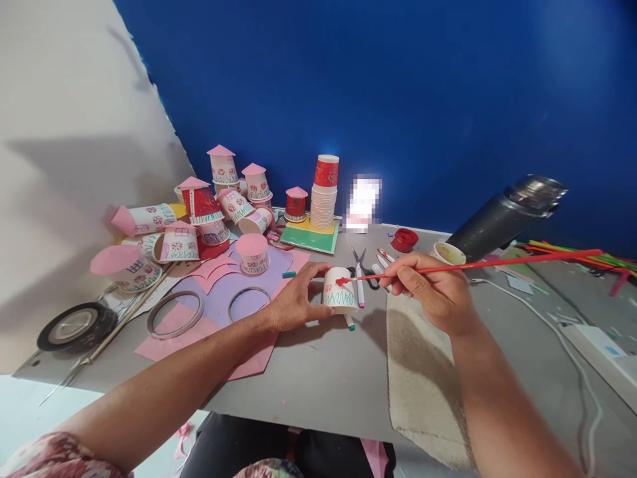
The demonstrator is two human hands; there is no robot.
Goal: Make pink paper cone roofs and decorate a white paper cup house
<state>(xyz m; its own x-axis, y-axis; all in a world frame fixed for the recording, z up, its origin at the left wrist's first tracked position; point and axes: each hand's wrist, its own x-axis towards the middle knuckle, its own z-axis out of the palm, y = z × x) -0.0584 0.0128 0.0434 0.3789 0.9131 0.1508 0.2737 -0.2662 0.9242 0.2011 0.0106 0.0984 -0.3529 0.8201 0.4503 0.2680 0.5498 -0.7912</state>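
Observation:
My left hand (301,300) grips a white paper cup (339,300) by its side, bottom end up, at the middle of the table. Green grass-like strokes and small red marks decorate the cup, with a larger red paint patch near its top. A long red paintbrush (478,263) is pinched in my right hand (430,292). Its tip touches the red patch on the cup. Behind the cup lie scissors (359,265) and several markers (360,287), partly hidden. A green-tipped marker (350,323) pokes out below the cup.
Decorated cups with pink paper roofs (193,182) crowd the left. A paper cup stack (324,199) stands behind. Tape rolls (175,315) lie on coloured paper at left. Rightward are a red lid (405,239), a small cup (449,253), a black flask (502,219), a cloth (418,398) and a white cable (557,345).

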